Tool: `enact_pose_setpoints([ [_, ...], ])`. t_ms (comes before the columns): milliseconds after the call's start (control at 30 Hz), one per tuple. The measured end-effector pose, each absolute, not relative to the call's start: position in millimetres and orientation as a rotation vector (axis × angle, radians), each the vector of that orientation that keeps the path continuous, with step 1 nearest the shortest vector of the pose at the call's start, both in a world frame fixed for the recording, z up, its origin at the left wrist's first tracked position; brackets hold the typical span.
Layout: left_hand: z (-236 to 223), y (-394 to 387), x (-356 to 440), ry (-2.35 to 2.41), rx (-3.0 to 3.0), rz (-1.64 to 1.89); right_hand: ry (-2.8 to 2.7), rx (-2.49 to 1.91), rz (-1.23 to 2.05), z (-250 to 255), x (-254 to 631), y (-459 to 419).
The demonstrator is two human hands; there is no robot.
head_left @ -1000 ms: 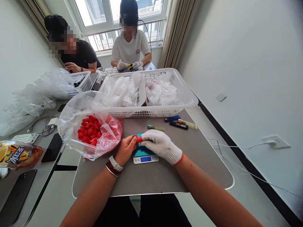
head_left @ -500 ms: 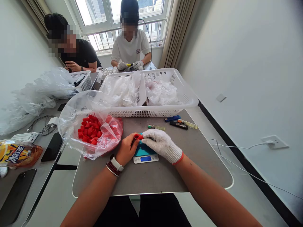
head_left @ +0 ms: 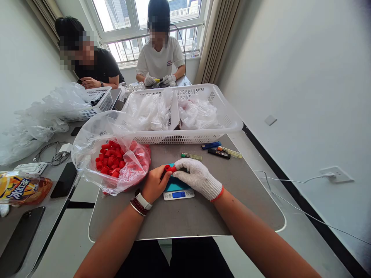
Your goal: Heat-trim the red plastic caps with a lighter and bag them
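Above a small digital scale (head_left: 179, 194) with a teal top, a red elbow-shaped plastic cap (head_left: 169, 168) is held between both hands. My left hand (head_left: 157, 181), bare and wearing a watch, pinches its left end. In a white knit glove, my right hand (head_left: 198, 177) grips the other end with fingertips and thumb. The scale's blue display is lit. Just left of my left hand lies an open clear plastic bag (head_left: 87, 135) full of similar red pieces (head_left: 111, 158).
A white basket (head_left: 185, 136) of clear bags stands across the table's far side. Markers (head_left: 219, 153) lie at right. Phones (head_left: 21, 241), a bottle (head_left: 26, 187) and cables (head_left: 52, 152) occupy the left table. Two people sit beyond, one wearing white gloves (head_left: 168, 79).
The red piece has turned slightly between my fingers, its open end showing more. Both hands stay above the scale.
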State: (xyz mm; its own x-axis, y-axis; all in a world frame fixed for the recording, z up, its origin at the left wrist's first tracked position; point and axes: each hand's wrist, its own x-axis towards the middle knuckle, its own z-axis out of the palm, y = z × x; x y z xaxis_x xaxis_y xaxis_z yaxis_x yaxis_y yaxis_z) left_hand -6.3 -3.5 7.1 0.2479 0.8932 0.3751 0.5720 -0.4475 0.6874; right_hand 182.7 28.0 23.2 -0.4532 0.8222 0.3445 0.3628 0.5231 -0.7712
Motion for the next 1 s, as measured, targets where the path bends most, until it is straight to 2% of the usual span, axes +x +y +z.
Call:
enact_pose_setpoints([
  [333, 9, -4, -4, 1.211, 1.986, 1.078, -1.961, -0.969, 0.923, 27, 181, 23],
  [700, 6, -5, -6, 1.273, 1.715, 1.026, -1.993, -0.748, 0.740, 16, 179, 25],
  [1000, 9, -2, -5, 1.323, 1.959, 1.119, -2.023, -0.857, 0.892, 27, 183, 25],
])
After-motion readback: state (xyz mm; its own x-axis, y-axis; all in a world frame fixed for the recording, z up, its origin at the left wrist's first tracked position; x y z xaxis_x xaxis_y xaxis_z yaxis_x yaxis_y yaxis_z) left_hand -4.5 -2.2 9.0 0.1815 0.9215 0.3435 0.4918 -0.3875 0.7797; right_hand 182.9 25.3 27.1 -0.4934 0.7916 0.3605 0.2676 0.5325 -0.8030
